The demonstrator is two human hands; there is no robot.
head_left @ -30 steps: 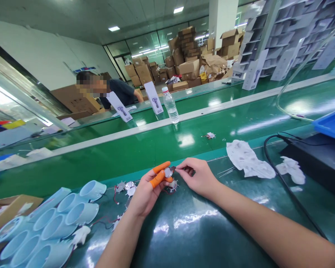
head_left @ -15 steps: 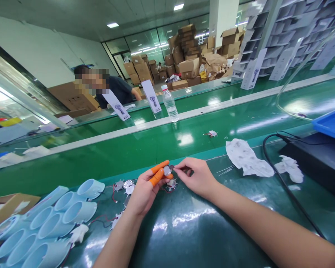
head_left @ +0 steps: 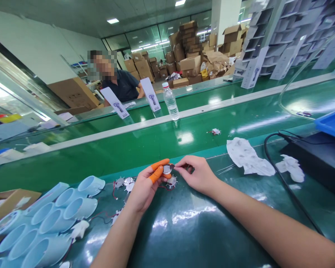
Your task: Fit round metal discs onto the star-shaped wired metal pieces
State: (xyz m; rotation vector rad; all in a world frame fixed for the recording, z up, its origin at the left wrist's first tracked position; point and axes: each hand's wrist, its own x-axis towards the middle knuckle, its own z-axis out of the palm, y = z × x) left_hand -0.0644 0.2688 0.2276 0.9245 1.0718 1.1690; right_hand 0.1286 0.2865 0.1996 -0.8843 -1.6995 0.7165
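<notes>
My left hand (head_left: 143,190) wears orange finger cots (head_left: 156,174) on two fingers and pinches a small round silver disc (head_left: 166,169). My right hand (head_left: 197,175) comes in from the right, its thumb and forefinger pinched on a thin dark item (head_left: 178,166) that meets the disc. The item is too small to name. Just below my left fingers lies a spiked metal part with thin red wires (head_left: 171,181). Similar parts (head_left: 119,182) sit further left on the dark green bench (head_left: 184,227).
Light-blue plastic tubes (head_left: 56,216) lie heaped at the left beside a cardboard box (head_left: 8,203). To the right are crumpled white sheets (head_left: 248,158), a black cable (head_left: 279,167) and a blue tray (head_left: 332,123). Beyond a green conveyor belt (head_left: 128,158), a person (head_left: 120,87) sits.
My hands stay pinched together on the disc, with little movement. The whole view has tilted and shifted slightly, and the person across the belt now sits more upright.
</notes>
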